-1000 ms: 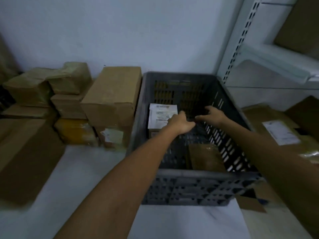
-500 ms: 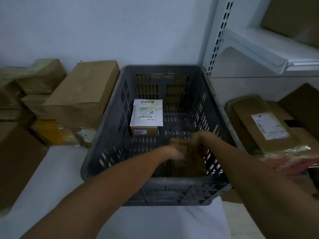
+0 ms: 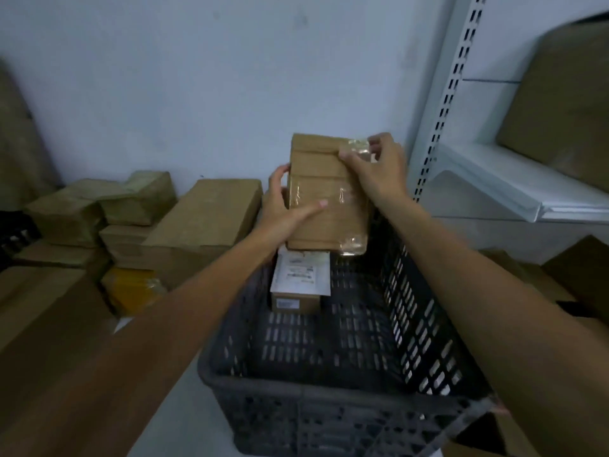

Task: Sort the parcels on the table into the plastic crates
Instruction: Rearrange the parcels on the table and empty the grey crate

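A brown taped cardboard parcel (image 3: 324, 196) is held upright above the far end of the dark grey plastic crate (image 3: 329, 397). My left hand (image 3: 286, 206) grips its left side and lower face. My right hand (image 3: 379, 169) grips its upper right corner. On the crate floor, just below the held parcel, lies a small box with a white label (image 3: 300, 282). The rest of the crate floor is bare.
Several brown parcels (image 3: 204, 222) and a yellow one (image 3: 131, 288) are stacked to the left of the crate on the white table (image 3: 184, 400). A white metal shelf (image 3: 514, 179) stands to the right, with more cardboard boxes (image 3: 573, 282) under it.
Both hands were down inside the crate's near end on the brown parcel. They have since lifted it up and away, above the crate's far end.
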`<state>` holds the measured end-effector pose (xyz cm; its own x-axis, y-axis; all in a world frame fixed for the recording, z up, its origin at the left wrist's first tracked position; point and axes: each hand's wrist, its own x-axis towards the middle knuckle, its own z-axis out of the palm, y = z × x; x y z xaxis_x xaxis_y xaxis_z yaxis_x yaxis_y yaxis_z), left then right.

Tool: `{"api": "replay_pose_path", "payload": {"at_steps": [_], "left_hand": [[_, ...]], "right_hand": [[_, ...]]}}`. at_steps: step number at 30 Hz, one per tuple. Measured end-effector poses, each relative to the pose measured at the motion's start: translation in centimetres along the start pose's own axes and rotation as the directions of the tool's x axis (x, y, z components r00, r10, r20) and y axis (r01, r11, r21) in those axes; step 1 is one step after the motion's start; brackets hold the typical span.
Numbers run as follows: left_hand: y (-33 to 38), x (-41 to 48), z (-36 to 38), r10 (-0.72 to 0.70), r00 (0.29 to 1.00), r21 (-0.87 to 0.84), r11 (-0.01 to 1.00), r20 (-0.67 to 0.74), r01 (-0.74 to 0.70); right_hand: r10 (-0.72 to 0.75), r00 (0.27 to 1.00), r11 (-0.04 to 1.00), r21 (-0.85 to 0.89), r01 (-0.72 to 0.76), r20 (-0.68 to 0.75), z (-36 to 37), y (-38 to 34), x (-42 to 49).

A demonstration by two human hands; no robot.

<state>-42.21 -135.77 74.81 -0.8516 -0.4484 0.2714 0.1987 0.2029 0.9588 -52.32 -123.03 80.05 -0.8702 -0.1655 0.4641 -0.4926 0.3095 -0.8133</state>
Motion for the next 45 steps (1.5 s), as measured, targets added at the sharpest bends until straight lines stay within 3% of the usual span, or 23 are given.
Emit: {"api": "replay_pose_path", "payload": {"at_steps": [5, 8, 10, 16, 20, 27, 30, 33, 35, 38, 41, 45], "left_hand": [[3.7, -0.6, -7.2, 0.130, 0.990, 0.048, 0.991, -0.048, -0.128], [4.5, -1.6, -12.9, 0.125, 0.977, 0.086, 0.990, -0.173, -0.112], [4.8, -2.4, -16.6, 0.126, 0.952, 0.113, 0.989, -0.280, -0.098], [4.3, -6.5, -27.3, 0.186, 0.900, 0.297, 0.953, -0.395, -0.066], [2.5, -9.0, -34.0, 0.226, 0.838, 0.374, 0.927, -0.496, -0.029], [-2.7, -12.6, -43.2, 0.050, 0.812, 0.360, 0.911, -0.582, 0.203], [-6.6, -13.2, -46.2, -0.122, 0.829, 0.474, 0.771, -0.545, 0.426], [-9.1, -13.1, -47.1, -0.229, 0.866, 0.597, 0.645, -0.445, 0.477], [-9.4, -12.7, -47.4, -0.195, 0.881, 0.676, 0.576, -0.432, 0.459], [-8.7, -11.9, -47.5, -0.078, 0.904, 0.775, 0.487, -0.419, 0.402], [-7.2, -11.0, -46.3, -0.007, 0.932, 0.783, 0.541, -0.362, 0.308], [-4.4, -8.8, -42.8, 0.126, 0.952, 0.786, 0.599, -0.279, 0.151]], "right_hand": [[-0.141, 0.982, 0.971, 0.212, 0.113, 0.124, 4.6, -8.2, -0.7], [-0.224, 0.932, 0.962, 0.215, 0.166, 0.284, 8.2, -11.2, -2.4], [-0.267, 0.915, 0.950, 0.243, 0.197, 0.303, 11.2, -12.8, -3.7], [-0.212, 0.917, 0.926, 0.368, 0.078, 0.338, 20.5, -18.0, -8.5], [-0.195, 0.895, 0.936, 0.347, 0.049, 0.400, 27.1, -20.3, -11.9], [-0.102, 0.749, 0.968, 0.240, -0.078, 0.655, 38.3, -20.3, -17.1], [0.013, 0.663, 0.994, 0.061, -0.088, 0.749, 42.2, -17.9, -19.5], [0.218, 0.583, 0.960, -0.063, -0.274, 0.783, 44.4, -15.2, -21.2], [0.219, 0.589, 0.966, -0.089, -0.242, 0.778, 44.9, -14.9, -21.2], [0.124, 0.651, 0.990, -0.135, -0.033, 0.749, 45.0, -15.6, -20.1], [-0.025, 0.783, 0.997, -0.044, 0.067, 0.622, 43.7, -17.0, -18.8], [-0.139, 0.870, 0.990, 0.032, 0.141, 0.473, 39.9, -18.5, -15.8]]}}
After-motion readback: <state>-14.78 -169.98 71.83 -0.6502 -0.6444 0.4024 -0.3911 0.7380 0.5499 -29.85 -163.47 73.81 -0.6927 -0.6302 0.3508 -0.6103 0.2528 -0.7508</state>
